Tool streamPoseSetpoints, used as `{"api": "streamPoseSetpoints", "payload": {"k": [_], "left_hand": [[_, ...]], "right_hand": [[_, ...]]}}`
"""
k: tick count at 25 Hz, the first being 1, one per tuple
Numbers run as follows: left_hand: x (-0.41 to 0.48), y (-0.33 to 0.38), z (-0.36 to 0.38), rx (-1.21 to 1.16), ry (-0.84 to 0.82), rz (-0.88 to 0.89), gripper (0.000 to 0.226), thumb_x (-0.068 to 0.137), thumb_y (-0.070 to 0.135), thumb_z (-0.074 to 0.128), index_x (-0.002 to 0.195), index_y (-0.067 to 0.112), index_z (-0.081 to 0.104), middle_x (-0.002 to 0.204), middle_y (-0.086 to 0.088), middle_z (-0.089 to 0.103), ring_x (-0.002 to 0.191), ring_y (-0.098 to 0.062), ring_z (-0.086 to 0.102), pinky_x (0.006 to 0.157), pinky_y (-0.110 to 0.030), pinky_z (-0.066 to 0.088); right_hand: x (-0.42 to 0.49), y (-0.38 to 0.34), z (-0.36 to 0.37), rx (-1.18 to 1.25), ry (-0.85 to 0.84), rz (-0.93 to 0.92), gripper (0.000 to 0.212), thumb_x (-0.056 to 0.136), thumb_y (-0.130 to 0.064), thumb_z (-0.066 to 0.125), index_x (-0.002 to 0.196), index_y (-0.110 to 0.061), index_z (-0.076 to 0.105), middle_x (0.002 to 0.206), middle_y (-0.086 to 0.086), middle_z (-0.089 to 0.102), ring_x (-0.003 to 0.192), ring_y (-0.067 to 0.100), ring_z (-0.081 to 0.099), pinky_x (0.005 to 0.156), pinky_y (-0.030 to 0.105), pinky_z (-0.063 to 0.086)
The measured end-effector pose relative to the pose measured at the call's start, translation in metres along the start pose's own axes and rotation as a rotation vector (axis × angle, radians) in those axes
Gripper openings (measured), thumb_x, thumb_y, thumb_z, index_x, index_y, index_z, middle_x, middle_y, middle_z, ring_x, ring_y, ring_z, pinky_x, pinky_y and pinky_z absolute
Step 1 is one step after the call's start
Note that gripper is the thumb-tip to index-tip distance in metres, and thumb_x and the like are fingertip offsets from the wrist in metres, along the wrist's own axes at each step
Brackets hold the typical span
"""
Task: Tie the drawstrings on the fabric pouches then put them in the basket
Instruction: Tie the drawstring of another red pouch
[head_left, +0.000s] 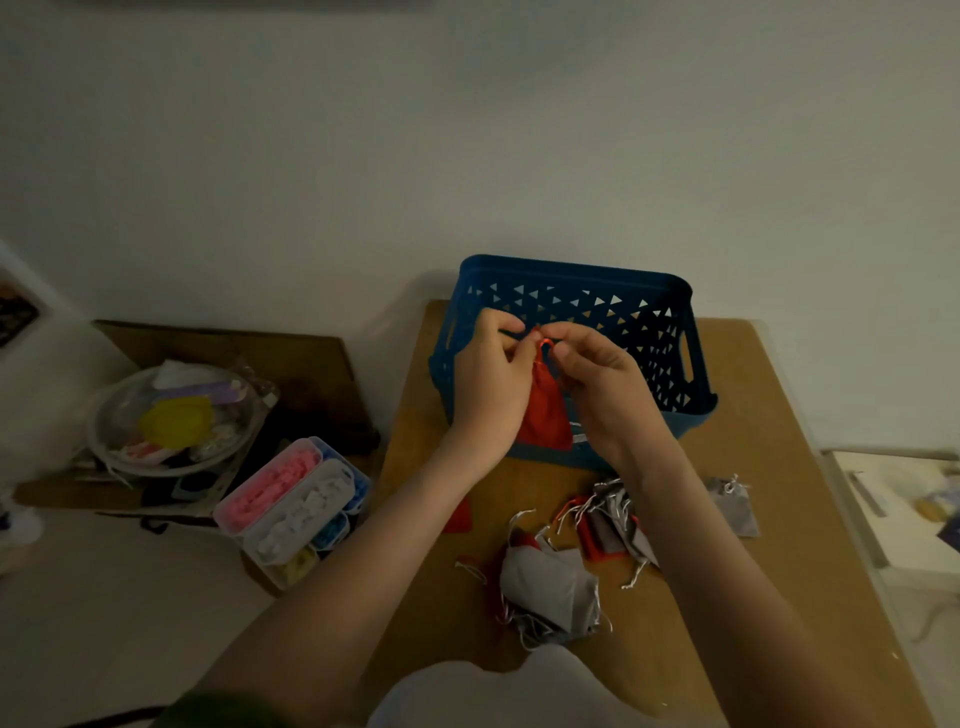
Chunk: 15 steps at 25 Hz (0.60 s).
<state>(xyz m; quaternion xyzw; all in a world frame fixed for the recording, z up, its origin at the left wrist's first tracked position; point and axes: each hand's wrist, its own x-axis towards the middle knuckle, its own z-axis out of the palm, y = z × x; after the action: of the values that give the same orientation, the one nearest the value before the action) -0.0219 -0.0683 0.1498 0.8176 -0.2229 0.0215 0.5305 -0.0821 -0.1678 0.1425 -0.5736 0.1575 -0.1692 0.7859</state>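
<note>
The brown desk (753, 415) in front of me is carrying a blue basket (571, 267), sitting at its far edge. Nearer me, a heap of grey and red pouches (550, 582) is lying on it. A single grey pouch (735, 506) is lying apart to the right, and a flat red pouch (460, 517) is showing beside my left forearm.

The neck of the red fabric pouch (543, 410) is partly hidden by the left hand (488, 384) and right hand (602, 379); whether its drawstring (543, 344) is knotted cannot be told.
</note>
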Motion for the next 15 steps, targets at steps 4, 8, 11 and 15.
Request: {"api": "streamPoseSetpoints", "payload": {"k": [4, 8, 11, 15], "left_hand": [[-0.0064, -0.0005, 0.0008, 0.077, -0.08, 0.033, 0.019, 0.099, 0.02, 0.048, 0.102, 0.012, 0.066, 0.089, 0.008, 0.063, 0.07, 0.008, 0.05, 0.063, -0.002, 0.037], [-0.0084, 0.001, 0.0025, 0.026, -0.101, 0.074, 0.022, 0.099, 0.017, 0.047, 0.101, 0.011, 0.068, 0.088, 0.01, 0.063, 0.072, 0.006, 0.054, 0.066, -0.004, 0.04], [-0.0097, -0.0005, -0.0006, -0.038, -0.202, 0.069, 0.02, 0.097, 0.02, 0.052, 0.109, 0.01, 0.065, 0.1, 0.006, 0.066, 0.089, -0.002, 0.061, 0.078, -0.011, 0.048], [-0.0076, -0.0027, -0.0058, -0.083, -0.197, 0.052, 0.02, 0.094, 0.024, 0.057, 0.104, 0.009, 0.065, 0.095, 0.0, 0.069, 0.087, -0.007, 0.064, 0.075, -0.016, 0.051]], "right_hand": [[-0.0022, 0.0012, 0.0101, 0.071, 0.132, 0.039, 0.009, 0.094, -0.001, 0.052, 0.097, -0.009, 0.056, 0.076, 0.004, 0.057, 0.064, 0.01, 0.058, 0.06, 0.02, 0.05], [-0.0021, 0.0033, 0.01, -0.084, 0.21, 0.021, 0.013, 0.095, -0.009, 0.055, 0.107, -0.011, 0.058, 0.076, 0.002, 0.059, 0.067, 0.011, 0.058, 0.058, 0.021, 0.05], [-0.0031, 0.0016, 0.0075, -0.22, 0.216, 0.01, 0.015, 0.096, -0.011, 0.053, 0.107, -0.013, 0.063, 0.086, 0.005, 0.065, 0.075, 0.012, 0.062, 0.061, 0.02, 0.053], [-0.0032, -0.0002, 0.0064, -0.336, 0.142, -0.015, 0.015, 0.095, -0.015, 0.055, 0.098, -0.016, 0.069, 0.093, 0.006, 0.071, 0.089, 0.023, 0.067, 0.08, 0.035, 0.055]]}}
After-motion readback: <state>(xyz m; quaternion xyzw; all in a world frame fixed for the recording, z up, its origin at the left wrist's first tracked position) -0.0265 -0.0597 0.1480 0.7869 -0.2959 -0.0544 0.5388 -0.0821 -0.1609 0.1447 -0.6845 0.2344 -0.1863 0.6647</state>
